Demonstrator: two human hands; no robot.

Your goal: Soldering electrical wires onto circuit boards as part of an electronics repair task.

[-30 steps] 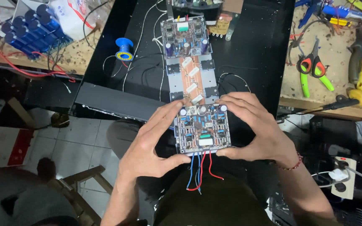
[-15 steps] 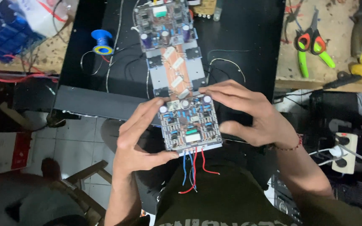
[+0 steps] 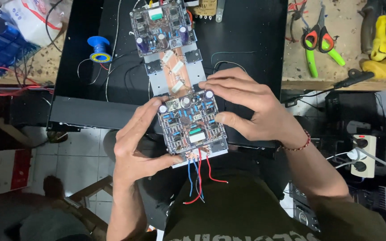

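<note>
My left hand (image 3: 135, 143) and my right hand (image 3: 246, 107) both hold a dark circuit board (image 3: 192, 125) crowded with small parts, gripping it by its left and right edges above my lap. Red and blue wires (image 3: 198, 176) hang loose from its near edge. Beyond it, a long metal plate (image 3: 171, 67) with white resistors lies on a black panel (image 3: 246, 40). A second circuit board (image 3: 161, 22) sits at the plate's far end.
A blue solder spool (image 3: 99, 48) rests on the black panel at left. Orange-and-green scissors (image 3: 318, 42) and yellow tools (image 3: 380, 42) lie on the wooden bench at right. Blue capacitors (image 3: 1, 35) sit far left. A white power strip (image 3: 362, 154) lies at lower right.
The view has shifted, so the held board and the bench sit a little differently in frame. My right fingers now spread further over the board's top edge. Both hands keep their grip.
</note>
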